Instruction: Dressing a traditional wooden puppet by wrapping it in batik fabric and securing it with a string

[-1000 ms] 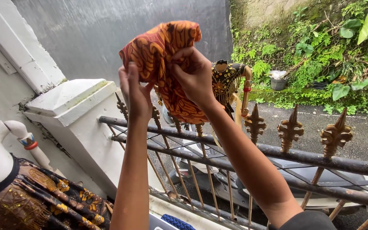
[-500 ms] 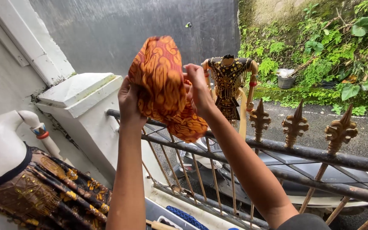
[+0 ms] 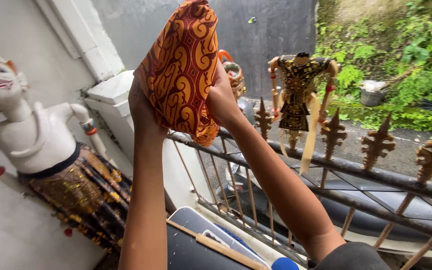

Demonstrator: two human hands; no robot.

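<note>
Left hand [image 3: 143, 107] and right hand [image 3: 222, 97] are both gripping, fingers clamped, an orange patterned cloth [image 3: 181, 70] raised above the iron railing [image 3: 326, 165], headless puppet [image 3: 298, 95] standing beyond

Spiked railing [image 3: 326, 167] and headless puppet [image 3: 298, 95] block ahead; white puppet [image 3: 41, 145] crowds the left

white wall [image 3: 36, 60], rusty spiked railing [image 3: 376, 175], grey wall [image 3: 276, 35], green bank [image 3: 401, 60], daylight
</note>
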